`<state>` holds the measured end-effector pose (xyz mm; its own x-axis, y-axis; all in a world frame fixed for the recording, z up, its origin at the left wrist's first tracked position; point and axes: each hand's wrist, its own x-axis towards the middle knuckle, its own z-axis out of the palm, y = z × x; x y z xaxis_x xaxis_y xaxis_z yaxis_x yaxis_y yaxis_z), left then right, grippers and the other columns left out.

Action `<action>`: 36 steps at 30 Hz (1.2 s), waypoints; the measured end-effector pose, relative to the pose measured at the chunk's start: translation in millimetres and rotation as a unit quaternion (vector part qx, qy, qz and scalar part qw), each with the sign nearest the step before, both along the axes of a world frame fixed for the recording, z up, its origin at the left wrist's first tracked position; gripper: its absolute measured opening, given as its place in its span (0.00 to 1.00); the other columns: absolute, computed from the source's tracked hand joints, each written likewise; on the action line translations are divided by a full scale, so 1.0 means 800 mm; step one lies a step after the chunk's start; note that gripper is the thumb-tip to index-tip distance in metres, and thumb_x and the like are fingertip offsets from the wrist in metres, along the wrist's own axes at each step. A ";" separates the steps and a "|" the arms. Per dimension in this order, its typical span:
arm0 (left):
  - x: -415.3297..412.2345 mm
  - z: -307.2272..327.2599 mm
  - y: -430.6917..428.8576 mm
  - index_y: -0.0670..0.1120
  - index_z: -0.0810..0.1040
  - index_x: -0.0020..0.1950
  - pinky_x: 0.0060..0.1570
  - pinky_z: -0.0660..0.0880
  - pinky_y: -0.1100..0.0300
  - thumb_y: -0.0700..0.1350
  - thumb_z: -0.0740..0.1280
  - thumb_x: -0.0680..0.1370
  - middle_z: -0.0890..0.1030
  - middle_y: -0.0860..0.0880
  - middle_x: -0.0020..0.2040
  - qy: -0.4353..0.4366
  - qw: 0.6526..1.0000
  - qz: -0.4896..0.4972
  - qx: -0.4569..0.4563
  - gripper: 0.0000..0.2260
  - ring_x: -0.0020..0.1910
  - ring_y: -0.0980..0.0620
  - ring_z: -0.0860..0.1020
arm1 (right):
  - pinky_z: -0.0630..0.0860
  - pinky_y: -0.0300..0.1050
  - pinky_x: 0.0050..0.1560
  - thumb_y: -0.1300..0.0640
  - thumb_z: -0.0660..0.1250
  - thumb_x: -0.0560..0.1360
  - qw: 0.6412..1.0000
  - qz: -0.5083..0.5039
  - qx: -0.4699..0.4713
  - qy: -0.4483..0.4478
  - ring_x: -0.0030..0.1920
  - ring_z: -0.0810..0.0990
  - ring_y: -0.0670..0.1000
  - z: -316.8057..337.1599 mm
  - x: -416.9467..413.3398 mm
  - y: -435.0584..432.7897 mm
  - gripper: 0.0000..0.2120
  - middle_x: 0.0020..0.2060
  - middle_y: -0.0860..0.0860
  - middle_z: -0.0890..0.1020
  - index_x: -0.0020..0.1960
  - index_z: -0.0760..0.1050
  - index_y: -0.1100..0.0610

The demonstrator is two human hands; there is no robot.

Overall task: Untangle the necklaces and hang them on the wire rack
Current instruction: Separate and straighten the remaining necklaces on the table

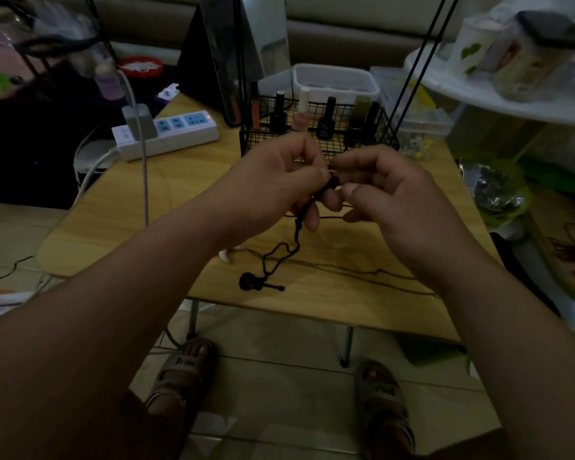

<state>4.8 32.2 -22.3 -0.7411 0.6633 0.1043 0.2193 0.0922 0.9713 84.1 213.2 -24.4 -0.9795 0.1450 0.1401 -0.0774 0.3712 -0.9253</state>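
Head view, single entry.

- Left hand (276, 187): fingers (312, 218) curled, pinching the black cord necklace (297, 239) at its knotted stretch, apparently to steady it.
- Right hand (392, 197): thumb and forefinger closed on the same knot from the opposite side, seemingly to pick it loose.
- Guitar pendant (259, 283): rested on the bench (140, 210), the cord hanging slack to it from the hands.
- Thin chain necklace (362, 272): lay flat on the bench, near the pendant, not yet hung.
- Wire rack (384, 127): stood at the bench's rear, behind the hands, holding nail-polish bottles (326, 122). No necklace was visible on it.
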 end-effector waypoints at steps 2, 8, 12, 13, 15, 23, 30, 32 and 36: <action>0.000 0.001 -0.001 0.40 0.73 0.54 0.36 0.79 0.54 0.38 0.62 0.85 0.85 0.41 0.41 0.004 1.000 -0.010 -0.002 0.02 0.32 0.44 0.81 | 0.82 0.40 0.50 0.60 0.67 0.82 1.000 0.022 -0.004 -0.009 0.51 0.85 0.44 0.001 0.001 -0.001 0.11 0.51 0.48 0.86 0.63 0.78 0.52; 0.000 -0.001 -0.001 0.40 0.73 0.57 0.33 0.76 0.55 0.41 0.62 0.86 0.84 0.42 0.38 0.038 0.999 -0.006 -0.034 0.04 0.30 0.44 0.78 | 0.80 0.41 0.47 0.59 0.69 0.81 1.000 0.018 0.004 -0.012 0.43 0.85 0.45 -0.008 -0.004 -0.004 0.03 0.43 0.55 0.87 0.54 0.79 0.57; -0.004 -0.007 -0.002 0.48 0.75 0.61 0.34 0.74 0.59 0.42 0.67 0.83 0.83 0.48 0.40 0.099 0.992 0.021 -0.076 0.08 0.33 0.54 0.77 | 0.83 0.43 0.50 0.56 0.70 0.81 1.000 -0.020 0.006 -0.008 0.46 0.86 0.47 -0.007 -0.005 -0.001 0.03 0.44 0.53 0.87 0.54 0.80 0.55; -0.005 -0.008 -0.002 0.49 0.76 0.61 0.34 0.73 0.62 0.42 0.69 0.82 0.82 0.48 0.40 0.121 0.989 0.025 -0.086 0.08 0.34 0.56 0.76 | 0.83 0.44 0.50 0.56 0.70 0.81 1.000 -0.023 0.002 -0.008 0.46 0.86 0.47 -0.007 -0.005 0.000 0.04 0.44 0.53 0.87 0.54 0.80 0.56; -0.004 -0.010 -0.001 0.50 0.78 0.58 0.33 0.71 0.60 0.44 0.70 0.82 0.79 0.47 0.37 0.150 0.984 0.033 -0.096 0.06 0.33 0.54 0.74 | 0.83 0.45 0.50 0.57 0.69 0.81 1.000 -0.027 -0.003 -0.008 0.47 0.86 0.49 -0.007 -0.005 0.003 0.04 0.44 0.53 0.86 0.54 0.80 0.56; -0.008 -0.009 -0.005 0.52 0.83 0.51 0.35 0.71 0.61 0.47 0.67 0.84 0.77 0.55 0.34 0.128 0.986 0.057 -0.092 0.05 0.32 0.59 0.72 | 0.83 0.45 0.51 0.58 0.66 0.83 0.997 -0.039 -0.062 -0.027 0.49 0.86 0.51 -0.004 -0.006 0.014 0.06 0.40 0.48 0.86 0.54 0.82 0.53; -0.003 -0.013 0.000 0.52 0.81 0.53 0.39 0.78 0.58 0.48 0.72 0.80 0.84 0.52 0.41 0.129 0.985 0.035 -0.105 0.03 0.38 0.57 0.80 | 0.82 0.43 0.47 0.58 0.63 0.84 0.996 -0.012 -0.083 -0.038 0.47 0.86 0.49 -0.008 -0.009 0.005 0.07 0.44 0.51 0.87 0.55 0.80 0.57; -0.005 -0.014 0.000 0.52 0.82 0.51 0.44 0.80 0.55 0.48 0.73 0.80 0.84 0.53 0.42 0.137 0.983 0.039 -0.114 0.02 0.41 0.57 0.82 | 0.82 0.44 0.47 0.58 0.64 0.84 0.996 -0.011 -0.077 -0.038 0.46 0.85 0.49 -0.009 -0.010 0.004 0.07 0.42 0.49 0.87 0.55 0.80 0.56; -0.006 -0.014 0.000 0.53 0.82 0.51 0.46 0.80 0.52 0.49 0.71 0.81 0.84 0.54 0.43 0.144 0.981 0.041 -0.126 0.01 0.43 0.56 0.82 | 0.82 0.48 0.51 0.58 0.66 0.83 0.997 -0.018 -0.058 -0.038 0.47 0.86 0.48 -0.010 -0.011 0.005 0.05 0.45 0.50 0.87 0.54 0.80 0.56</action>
